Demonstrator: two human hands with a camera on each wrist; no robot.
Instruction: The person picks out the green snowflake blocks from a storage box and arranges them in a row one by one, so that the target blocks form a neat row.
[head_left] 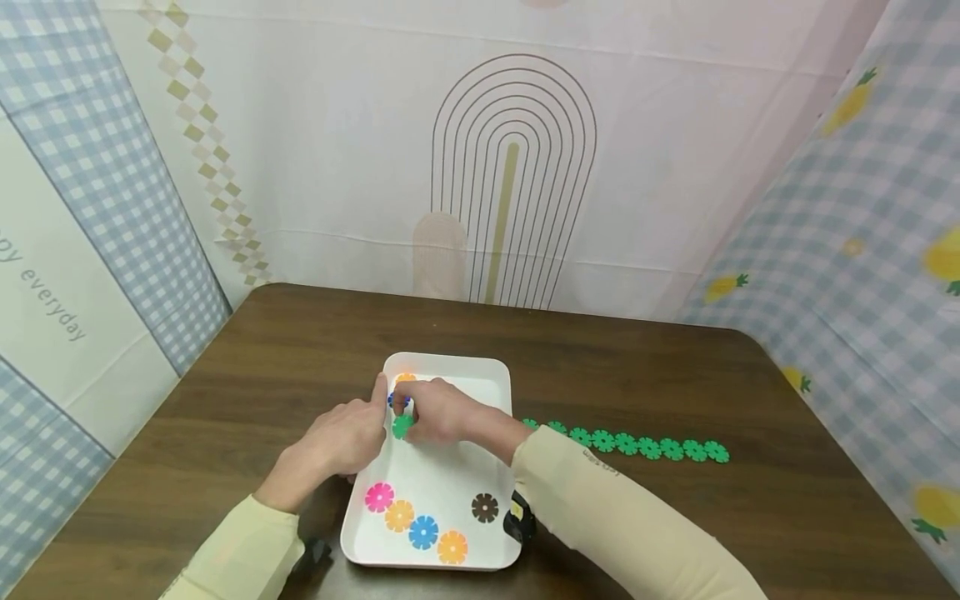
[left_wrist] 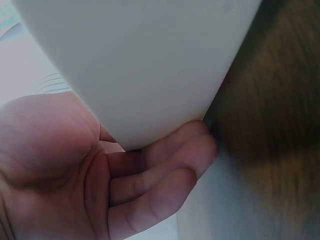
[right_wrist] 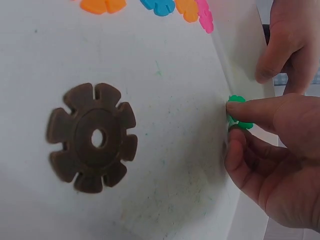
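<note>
My right hand pinches a green snowflake disc between thumb and fingertips, near the left wall of a white tray. In the right wrist view the green disc shows partly behind the fingers, right at the tray's side. My left hand grips the tray's left edge. Its fingers curl under the rim in the left wrist view. Close to the right fingers lie a dark blue disc, partly covered, and an orange disc.
Near the tray's front lie a pink disc, an orange disc, a light blue disc and another orange disc. A brown disc sits at the right. Several green discs form a row on the brown table.
</note>
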